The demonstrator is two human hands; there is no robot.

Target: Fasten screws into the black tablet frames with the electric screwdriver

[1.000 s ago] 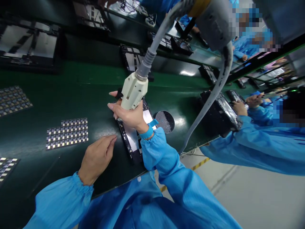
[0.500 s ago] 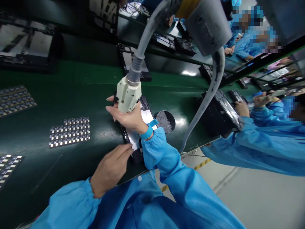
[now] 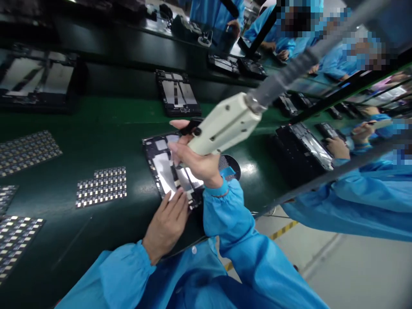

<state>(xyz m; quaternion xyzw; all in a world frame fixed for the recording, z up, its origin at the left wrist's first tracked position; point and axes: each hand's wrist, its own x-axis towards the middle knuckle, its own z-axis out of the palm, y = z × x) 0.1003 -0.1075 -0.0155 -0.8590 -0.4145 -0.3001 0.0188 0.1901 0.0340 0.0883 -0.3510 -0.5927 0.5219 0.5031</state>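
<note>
Head camera: a green table point(image 3: 106, 141) carries an opened black-framed device point(image 3: 162, 171) near its front edge. Over it, a cream corded tool point(image 3: 225, 126) is grasped by the right hand point(image 3: 201, 165), its tip hidden. The left hand point(image 3: 167, 225) rests extended, unclenched fingers on the device's near end. Towards the table's left edge lies a gridded sheet point(image 3: 101, 186).

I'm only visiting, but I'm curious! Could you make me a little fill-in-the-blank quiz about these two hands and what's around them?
1. While the left hand is at the near edge of the device, the tool is held in the person's other hand, the ____ one.
2. Both of the person's sleeves are colored ____.
3. The striped tape on the floor is black and ____.
4. The tabletop is dark ____.

Missing words: right; blue; yellow; green.
</note>
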